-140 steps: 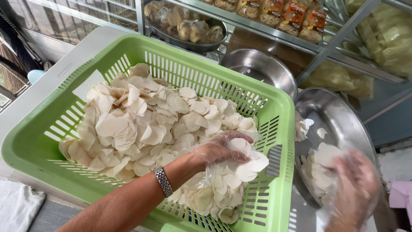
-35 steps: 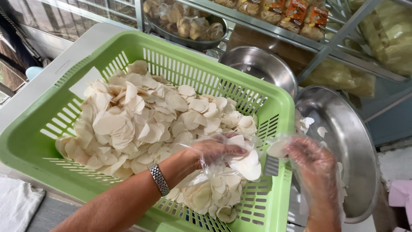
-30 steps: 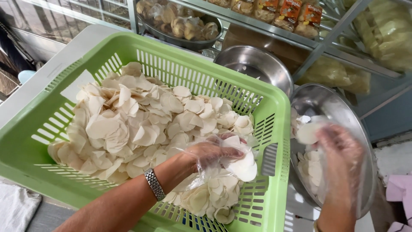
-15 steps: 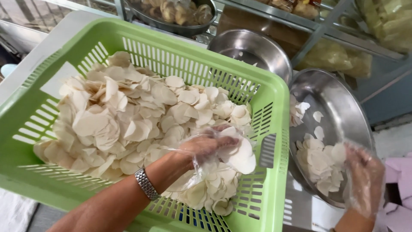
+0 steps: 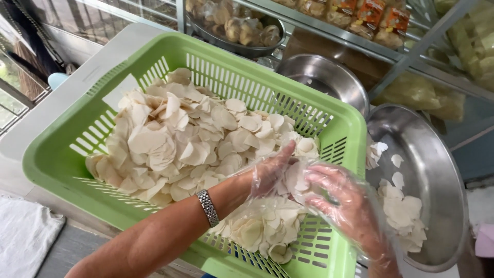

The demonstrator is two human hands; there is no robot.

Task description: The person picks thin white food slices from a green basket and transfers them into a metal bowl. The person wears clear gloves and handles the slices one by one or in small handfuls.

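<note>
Right hand back from the steel pan to the green basket, now meeting the left hand over the near corner. Basket holds a heap of pale chips; pan has a smaller pile. Both hands (clear plastic gloves) loosely cupped around a few chips between them. Metal watch on the left wrist.

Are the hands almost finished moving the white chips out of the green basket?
Not nearly. Done: a small heap of pale round chips lies in the large steel bowl. In hand: both gloved hands, left hand and right hand, are on chips at the green plastic basket's near corner. Left: the basket holds a far bigger pile.
</note>
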